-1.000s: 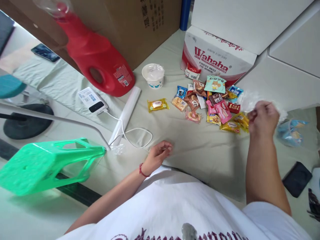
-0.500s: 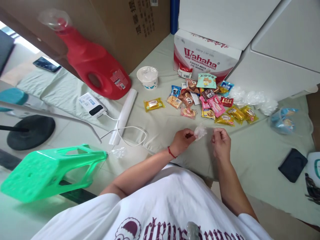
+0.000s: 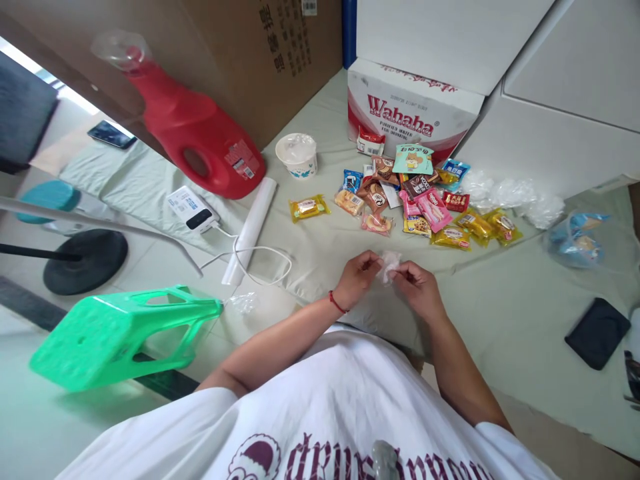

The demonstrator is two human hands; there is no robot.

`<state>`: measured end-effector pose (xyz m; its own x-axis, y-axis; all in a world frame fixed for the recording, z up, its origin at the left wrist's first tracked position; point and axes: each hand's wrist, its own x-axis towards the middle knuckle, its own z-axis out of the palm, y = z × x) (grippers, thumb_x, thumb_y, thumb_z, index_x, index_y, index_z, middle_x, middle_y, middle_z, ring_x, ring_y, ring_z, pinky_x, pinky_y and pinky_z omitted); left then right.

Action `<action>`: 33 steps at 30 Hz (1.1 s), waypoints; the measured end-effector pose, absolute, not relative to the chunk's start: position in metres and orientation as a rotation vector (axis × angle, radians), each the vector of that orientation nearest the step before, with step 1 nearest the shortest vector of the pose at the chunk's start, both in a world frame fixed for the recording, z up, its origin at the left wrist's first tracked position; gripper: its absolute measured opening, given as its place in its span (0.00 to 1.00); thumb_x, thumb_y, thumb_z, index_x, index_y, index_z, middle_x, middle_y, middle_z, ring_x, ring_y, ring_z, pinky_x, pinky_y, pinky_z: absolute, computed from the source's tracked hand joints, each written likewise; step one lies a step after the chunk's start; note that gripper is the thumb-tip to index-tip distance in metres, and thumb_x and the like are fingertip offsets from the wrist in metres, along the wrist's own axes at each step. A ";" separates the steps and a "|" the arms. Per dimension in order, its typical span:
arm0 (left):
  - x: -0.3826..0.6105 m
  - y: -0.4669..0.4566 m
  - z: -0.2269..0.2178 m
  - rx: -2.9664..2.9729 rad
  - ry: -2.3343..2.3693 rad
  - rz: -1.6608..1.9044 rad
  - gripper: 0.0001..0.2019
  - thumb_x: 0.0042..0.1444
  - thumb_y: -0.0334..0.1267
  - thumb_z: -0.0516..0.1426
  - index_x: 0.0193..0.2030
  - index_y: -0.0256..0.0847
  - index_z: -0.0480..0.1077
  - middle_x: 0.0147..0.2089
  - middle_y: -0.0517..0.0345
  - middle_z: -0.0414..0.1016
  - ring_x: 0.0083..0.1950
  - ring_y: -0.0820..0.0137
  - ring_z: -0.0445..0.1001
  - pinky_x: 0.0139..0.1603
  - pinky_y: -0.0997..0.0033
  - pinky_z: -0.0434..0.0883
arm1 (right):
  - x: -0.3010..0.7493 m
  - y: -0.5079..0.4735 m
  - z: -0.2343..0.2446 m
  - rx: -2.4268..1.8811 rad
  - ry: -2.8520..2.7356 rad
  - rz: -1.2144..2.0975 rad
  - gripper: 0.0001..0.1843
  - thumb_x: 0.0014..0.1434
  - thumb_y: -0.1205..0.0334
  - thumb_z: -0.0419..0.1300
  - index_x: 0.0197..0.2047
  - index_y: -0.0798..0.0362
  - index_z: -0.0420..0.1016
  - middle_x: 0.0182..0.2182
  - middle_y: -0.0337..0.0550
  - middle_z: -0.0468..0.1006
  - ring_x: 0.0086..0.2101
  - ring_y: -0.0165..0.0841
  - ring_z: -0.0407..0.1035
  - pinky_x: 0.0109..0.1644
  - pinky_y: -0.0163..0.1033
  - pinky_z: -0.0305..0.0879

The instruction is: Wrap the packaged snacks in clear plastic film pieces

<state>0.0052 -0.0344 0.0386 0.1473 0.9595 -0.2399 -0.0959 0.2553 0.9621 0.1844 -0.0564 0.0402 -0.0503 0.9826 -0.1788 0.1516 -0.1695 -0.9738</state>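
Between my two hands is a small crumpled piece of clear plastic film (image 3: 389,266). My left hand (image 3: 359,277), with a red cord at the wrist, pinches its left side. The fingertips of my right hand (image 3: 417,287) are closed on its right edge. Just beyond my hands lies a pile of wrapped snacks (image 3: 375,195), with several yellow packets (image 3: 451,237) along its right front. One yellow packet (image 3: 309,208) lies apart on the left. Behind it stands a white paper cup (image 3: 299,160) with clear plastic inside.
A red jug (image 3: 200,133), a white roll (image 3: 253,227) and a power bank (image 3: 193,210) with a cable are on the left. A green stool (image 3: 125,333) lies tipped on the floor. Bunched clear plastic (image 3: 510,197), a bag of blue packets (image 3: 575,241) and a black pouch (image 3: 597,332) are right.
My right hand has moved left to the plastic film and now pinches it too. The film has shifted slightly left with my left hand.
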 end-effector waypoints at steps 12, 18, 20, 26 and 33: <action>-0.011 -0.027 0.029 0.481 0.962 1.015 0.25 0.43 0.53 0.73 0.35 0.42 0.65 0.31 0.67 0.68 0.30 0.78 0.70 0.31 0.77 0.70 | 0.222 -0.080 0.028 -1.612 -0.933 0.971 0.22 0.56 0.37 0.67 0.37 0.49 0.74 0.29 0.38 0.71 0.28 0.31 0.62 0.30 0.36 0.62; -0.006 -0.030 0.034 0.745 1.063 0.997 0.25 0.48 0.60 0.69 0.33 0.41 0.68 0.27 0.68 0.63 0.27 0.78 0.61 0.27 0.78 0.63 | 0.196 -0.066 0.054 -1.448 -1.677 0.632 0.24 0.55 0.40 0.70 0.47 0.46 0.80 0.50 0.50 0.79 0.58 0.50 0.67 0.64 0.57 0.63; -0.014 -0.023 0.036 0.841 1.062 0.930 0.25 0.48 0.60 0.69 0.32 0.40 0.70 0.25 0.68 0.60 0.25 0.79 0.56 0.24 0.78 0.57 | 0.192 -0.058 0.055 -1.444 -1.537 0.859 0.17 0.61 0.42 0.65 0.39 0.46 0.79 0.37 0.45 0.79 0.46 0.44 0.73 0.54 0.52 0.71; -0.052 -0.003 0.042 0.969 1.097 0.899 0.24 0.44 0.56 0.72 0.32 0.39 0.71 0.22 0.69 0.60 0.22 0.80 0.53 0.23 0.76 0.51 | 0.199 -0.050 0.059 -1.447 -0.848 1.379 0.27 0.49 0.35 0.72 0.31 0.48 0.69 0.23 0.32 0.66 0.18 0.25 0.53 0.18 0.32 0.50; -0.009 -0.050 0.057 1.017 1.028 0.845 0.25 0.51 0.61 0.67 0.39 0.42 0.70 0.37 0.57 0.72 0.39 0.68 0.73 0.33 0.72 0.70 | 0.165 -0.064 0.062 -1.488 -0.860 1.154 0.25 0.57 0.35 0.68 0.33 0.48 0.70 0.18 0.30 0.62 0.18 0.25 0.53 0.19 0.32 0.50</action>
